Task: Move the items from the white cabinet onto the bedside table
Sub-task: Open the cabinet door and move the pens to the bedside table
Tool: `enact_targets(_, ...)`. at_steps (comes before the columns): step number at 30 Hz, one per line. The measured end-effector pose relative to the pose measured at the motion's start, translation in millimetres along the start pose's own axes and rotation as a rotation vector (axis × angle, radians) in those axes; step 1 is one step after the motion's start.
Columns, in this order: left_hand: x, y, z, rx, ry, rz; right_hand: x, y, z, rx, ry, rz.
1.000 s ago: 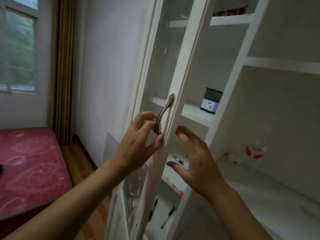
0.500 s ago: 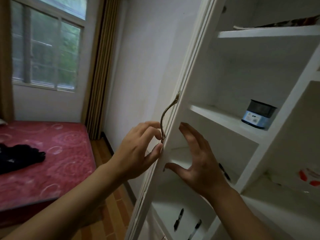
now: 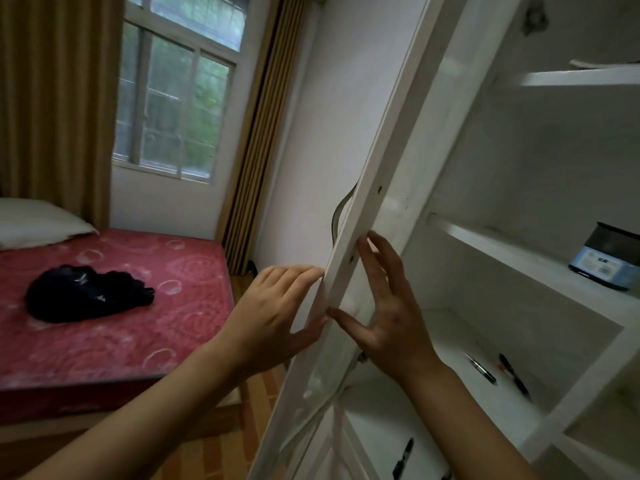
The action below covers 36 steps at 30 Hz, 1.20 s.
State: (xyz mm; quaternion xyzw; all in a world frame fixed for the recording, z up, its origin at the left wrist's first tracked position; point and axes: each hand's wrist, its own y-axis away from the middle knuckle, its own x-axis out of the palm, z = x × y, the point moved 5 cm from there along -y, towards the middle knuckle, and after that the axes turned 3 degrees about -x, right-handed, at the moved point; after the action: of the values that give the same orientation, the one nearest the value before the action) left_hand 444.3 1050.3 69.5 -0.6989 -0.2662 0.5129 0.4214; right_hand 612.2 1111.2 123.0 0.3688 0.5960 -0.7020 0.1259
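The white cabinet now stands with its glass door swung well out, edge-on to the viewer where a second ago it was only ajar, so the shelves are exposed for unloading. The left hand has left the curved handle and lies flat, fingers straight, on the door's outer face; the right hand, fingers spread and gripping nothing, presses the inner edge. Still unmoved inside: a blue-labelled container on the middle shelf and pens below; the bedside table is not in view.
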Motion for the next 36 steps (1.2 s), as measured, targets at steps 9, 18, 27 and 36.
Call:
enact_targets(9,8.8,31.8,58.0,-0.128,-0.163,0.131,80.7,25.7,-21.0,0.114,0.077,0.33)
enact_targets(18,30.1,73.4,102.1,-0.206,-0.335,0.296,139.3,50.8,-42.8,0.202,0.152,0.602)
enact_targets(27,38.4,103.8,97.4,-0.238,-0.337,0.366,157.8,97.4,-66.3,0.368,0.115,0.746)
enact_targets(36,78.2,121.0,37.2,-0.211,-0.206,0.42,123.4,172.3,-75.4,0.465,0.077,0.752)
